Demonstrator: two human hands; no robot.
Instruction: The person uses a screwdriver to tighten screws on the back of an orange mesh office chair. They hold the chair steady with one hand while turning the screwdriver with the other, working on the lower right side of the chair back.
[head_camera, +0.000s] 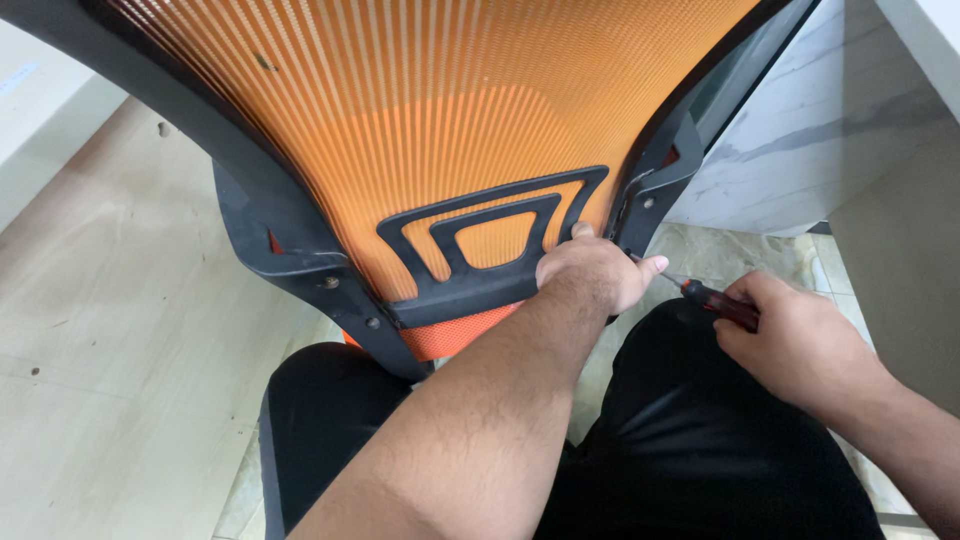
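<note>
The orange mesh chair back (400, 110) leans on my knees above both hands, my left hand (590, 275) clamped on its black lumbar brace (480, 255), while my right hand (800, 340) grips a red-handled screwdriver (715, 303) aimed at the frame's side bracket (655, 180) (left-side screws already seated, this one apparently pending).

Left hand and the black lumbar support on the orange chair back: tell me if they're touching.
Touching. The head view shows the left hand gripping the right end of the black lumbar support, fingers wrapped over its edge against the orange mesh.
</note>
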